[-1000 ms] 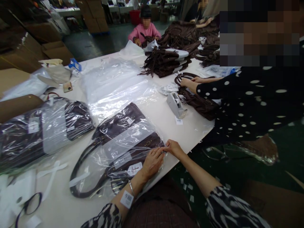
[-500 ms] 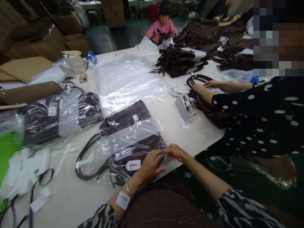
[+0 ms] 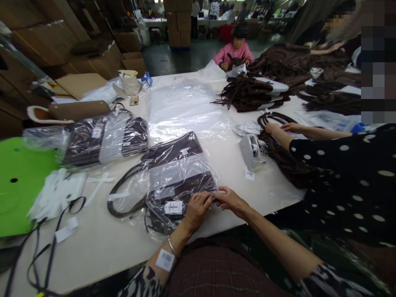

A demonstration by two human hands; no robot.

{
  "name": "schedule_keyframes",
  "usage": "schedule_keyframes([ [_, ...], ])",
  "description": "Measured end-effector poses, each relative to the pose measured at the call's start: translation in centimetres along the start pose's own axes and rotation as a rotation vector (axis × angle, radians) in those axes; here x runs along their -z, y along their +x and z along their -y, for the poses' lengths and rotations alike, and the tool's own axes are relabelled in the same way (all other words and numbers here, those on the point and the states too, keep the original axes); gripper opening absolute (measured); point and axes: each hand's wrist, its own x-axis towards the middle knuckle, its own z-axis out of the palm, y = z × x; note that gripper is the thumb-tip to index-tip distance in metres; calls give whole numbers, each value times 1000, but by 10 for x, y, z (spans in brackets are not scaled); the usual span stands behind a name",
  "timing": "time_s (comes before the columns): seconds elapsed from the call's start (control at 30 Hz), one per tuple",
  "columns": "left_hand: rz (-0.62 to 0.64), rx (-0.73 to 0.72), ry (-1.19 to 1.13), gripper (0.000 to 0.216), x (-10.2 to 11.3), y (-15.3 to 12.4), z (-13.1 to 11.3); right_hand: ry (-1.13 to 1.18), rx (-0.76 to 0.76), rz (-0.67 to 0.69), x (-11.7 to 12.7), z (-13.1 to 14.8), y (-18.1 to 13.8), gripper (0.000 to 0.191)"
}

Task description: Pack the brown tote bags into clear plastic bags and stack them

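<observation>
A dark brown handbag (image 3: pixel 177 145) lies on the white table inside a clear plastic bag (image 3: pixel 133 187). A pale grey wrap crosses its middle, and its strap loops out to the left within the plastic. On the lower part sits a white hang tag (image 3: pixel 173 207). My left hand (image 3: pixel 199 210) is closed at the near right corner, fingers gripping the plastic. Right beside it, my right hand (image 3: pixel 232 202) pinches the same plastic edge between thumb and fingers. The exact fold under the fingertips is hidden. A white label is stuck on my left forearm.
Another wrapped brown bag (image 3: pixel 83 142) lies at left, near white strips (image 3: pixel 62 189) and a green sheet (image 3: pixel 21 177). Clear plastic sleeves (image 3: pixel 185 107) are stacked behind. A tape dispenser (image 3: pixel 250 152) stands at right, beside a co-worker's hands (image 3: pixel 278 128) on brown bags.
The view has tilted up and swung left, so things appear shifted right. Both hands keep their hold at the plastic bag's corner, with only slight finger movement.
</observation>
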Motion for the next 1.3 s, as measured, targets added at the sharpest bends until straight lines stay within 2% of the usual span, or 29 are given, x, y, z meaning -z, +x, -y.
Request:
schedule_keyframes([
  [0.1,18,46,-40,41,13,-2,-12,-93,54,-51,5,-6,4,77],
  [0.2,59,210,-182,35,38,-10,-37,-76,50,-40,8,-8,8,81],
  [0.27,150,421,-415,21,51,-16,-55,-58,30,-22,9,-7,7,84],
  [0.37,380,874,-1032,36,51,-15,-71,-40,3,-46,8,-4,3,91],
  [0.4,394,1028,-1266,38,46,-12,-73,-41,2,-62,7,-4,2,93],
  [0.47,265,1299,-1657,41,33,-1,-71,-67,13,-93,6,-6,0,93],
  [0.57,-40,1533,-1918,37,14,15,-63,-170,99,-131,5,-12,-2,88],
  [0.63,-199,1607,-1943,30,5,20,-58,-261,199,-162,4,-17,-3,81],
  [0.77,-493,1652,-1980,17,-6,15,-52,-385,337,-182,3,-23,-5,72],
  [0.83,-511,1626,-2030,13,-9,12,-50,-394,350,-181,3,-24,-5,70],
  [0.93,-445,1584,-2064,10,-12,12,-50,-366,323,-181,3,-26,-2,68],
  [1.07,-540,1678,-1903,16,-16,19,-50,-270,299,-153,0,-35,5,68],
  [1.13,-573,1727,-1830,18,-17,23,-50,-230,239,-91,4,-36,9,70],
  [1.2,-591,1750,-1789,20,-17,27,-50,-236,176,-40,22,-28,14,68],
  [1.23,-602,1761,-1772,22,-17,28,-50,-249,174,-70,37,-19,15,65],
  [1.27,-616,1777,-1753,23,-17,29,-50,-261,203,-157,56,-7,17,60],
  [1.3,-628,1794,-1736,25,-17,30,-50,-273,253,-306,79,6,18,55],
])
